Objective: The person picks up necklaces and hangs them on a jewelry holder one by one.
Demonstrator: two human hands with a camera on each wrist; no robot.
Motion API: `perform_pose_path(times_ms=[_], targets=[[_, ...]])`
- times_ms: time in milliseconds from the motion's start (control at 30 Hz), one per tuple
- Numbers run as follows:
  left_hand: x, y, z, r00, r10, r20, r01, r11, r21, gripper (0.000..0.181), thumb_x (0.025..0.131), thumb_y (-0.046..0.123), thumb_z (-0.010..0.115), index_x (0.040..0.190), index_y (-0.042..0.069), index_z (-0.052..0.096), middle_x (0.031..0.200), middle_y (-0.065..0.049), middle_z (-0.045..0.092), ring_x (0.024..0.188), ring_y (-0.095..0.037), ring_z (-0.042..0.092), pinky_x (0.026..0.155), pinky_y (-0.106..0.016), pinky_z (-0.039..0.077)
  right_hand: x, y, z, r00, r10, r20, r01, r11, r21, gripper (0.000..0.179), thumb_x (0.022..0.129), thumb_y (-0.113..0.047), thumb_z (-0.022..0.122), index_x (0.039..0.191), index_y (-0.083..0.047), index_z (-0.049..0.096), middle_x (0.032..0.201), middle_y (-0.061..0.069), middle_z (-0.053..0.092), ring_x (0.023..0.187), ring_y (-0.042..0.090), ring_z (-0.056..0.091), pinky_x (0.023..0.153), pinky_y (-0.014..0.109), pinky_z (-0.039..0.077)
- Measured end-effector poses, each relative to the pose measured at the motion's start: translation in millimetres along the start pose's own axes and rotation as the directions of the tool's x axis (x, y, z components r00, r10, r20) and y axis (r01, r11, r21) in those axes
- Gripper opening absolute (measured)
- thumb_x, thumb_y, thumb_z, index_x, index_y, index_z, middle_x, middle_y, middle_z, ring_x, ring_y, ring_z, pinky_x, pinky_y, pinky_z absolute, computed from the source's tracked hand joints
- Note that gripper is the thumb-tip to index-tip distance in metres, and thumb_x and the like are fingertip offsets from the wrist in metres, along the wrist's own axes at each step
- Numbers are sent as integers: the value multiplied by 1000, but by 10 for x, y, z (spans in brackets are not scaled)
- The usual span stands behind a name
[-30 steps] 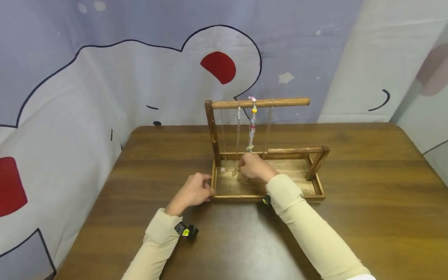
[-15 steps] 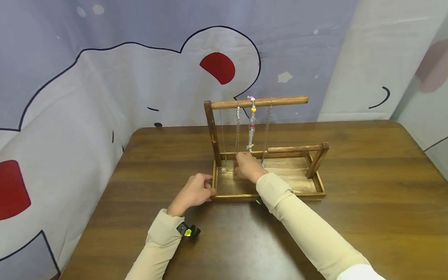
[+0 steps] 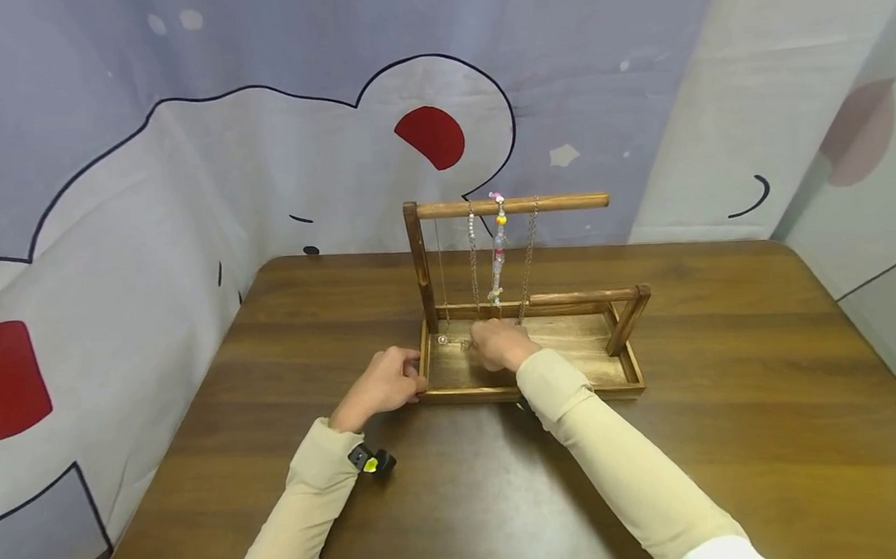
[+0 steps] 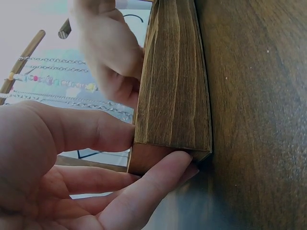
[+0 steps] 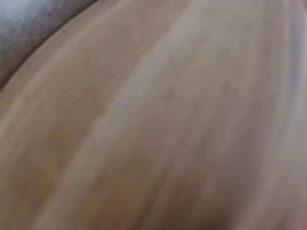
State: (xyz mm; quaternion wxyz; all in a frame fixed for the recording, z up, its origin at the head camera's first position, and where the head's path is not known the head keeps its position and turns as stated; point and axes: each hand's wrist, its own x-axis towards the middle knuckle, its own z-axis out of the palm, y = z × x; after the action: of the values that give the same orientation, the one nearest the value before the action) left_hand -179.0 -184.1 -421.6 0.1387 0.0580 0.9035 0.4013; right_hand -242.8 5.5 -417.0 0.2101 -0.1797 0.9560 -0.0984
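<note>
A wooden jewelry stand [image 3: 468,395] with a shallow tray base stands on the table. My left hand [image 3: 382,381] grips the tray's front left corner, with thumb and fingers on either side of the wood in the left wrist view. My right hand [image 3: 499,344] is down inside the tray, by the lower ends of the hanging necklaces. Its fingers look curled in the left wrist view; I cannot tell what they hold. Small gold-coloured pieces [image 3: 465,345] show just left of them. From the upper bar hang chain necklaces [image 3: 529,255] and a colourful beaded strand [image 3: 498,252].
At the tray's left, a thin necklace [image 3: 442,267] ends in a round pendant [image 3: 442,340]. A lower bar [image 3: 584,297] spans the stand's right half. Behind the wooden table [image 3: 722,367] hangs a patterned curtain [image 3: 574,82]. The right wrist view shows only blurred wood grain.
My right hand went left within the tray, then came slightly back right and nearer to me, uncovering the gold-coloured pieces. My left hand keeps its grip on the corner.
</note>
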Motion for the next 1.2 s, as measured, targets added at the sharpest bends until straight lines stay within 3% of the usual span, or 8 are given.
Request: perform_pose_path(times_ms=[100,233,300,500,600,733,967,1200], targets=[[-4,2,-12,1000,-3,5,3,1000,3,54,77,2,64,127,-11,46,67,-3,61,54,-17,63,51,-25,50,-49,32,-10,1000,-29,13,27,993,111,12,90,-16,53,93,-7,60,78,5,57,62,17,50,60,32,47],[-11,8,-9,1000,4,13,-4,1000,7,54,76,1,62,126,-12,46,68,-4,62,53,-15,63,52,-25,50,-162,88,5,990,-103,-91,127,941,313,14,81,3,47,91,-4,54,90,10,56,66,16,47,71,37,45],[-15,6,6,1000,11,11,-11,1000,4,53,76,1,63,126,-12,47,68,-4,62,53,-15,63,53,-25,51,-230,112,15,979,-128,-159,185,884,429,15,79,6,45,85,-6,51,91,8,55,71,17,48,75,38,43],[-16,23,-10,1000,13,-8,-14,1000,-13,53,76,2,65,124,-12,48,67,-5,62,53,-17,63,53,-26,52,-357,112,-65,931,-206,-300,360,647,672,7,89,1,44,85,-2,48,88,13,54,80,25,52,70,32,44],[-19,24,-14,1000,11,-3,-11,1000,-6,53,76,2,65,124,-11,48,67,-6,63,53,-17,63,53,-26,52,-408,104,-128,911,-243,-333,412,572,709,7,91,-1,44,86,1,48,88,18,56,79,25,51,69,32,43],[-26,14,-10,1000,7,8,-7,1000,5,53,77,3,65,125,-11,48,68,-5,62,54,-18,64,53,-26,51,-491,89,-222,900,-242,-362,435,508,743,10,93,-4,43,88,2,49,91,21,57,83,26,54,75,36,43],[-25,-13,0,999,40,7,-41,998,47,51,77,3,62,124,-11,50,66,-2,64,52,-15,63,54,-24,51,-597,59,-396,861,-219,-458,506,450,736,9,94,-4,44,89,1,48,90,18,58,87,29,57,82,38,47],[-10,-14,0,1000,29,11,-29,999,26,52,76,3,61,124,-12,48,65,-3,64,53,-17,64,53,-25,51,-655,41,-611,804,-158,-573,566,499,656,7,93,-3,46,88,1,48,83,18,56,75,23,55,66,28,45]])
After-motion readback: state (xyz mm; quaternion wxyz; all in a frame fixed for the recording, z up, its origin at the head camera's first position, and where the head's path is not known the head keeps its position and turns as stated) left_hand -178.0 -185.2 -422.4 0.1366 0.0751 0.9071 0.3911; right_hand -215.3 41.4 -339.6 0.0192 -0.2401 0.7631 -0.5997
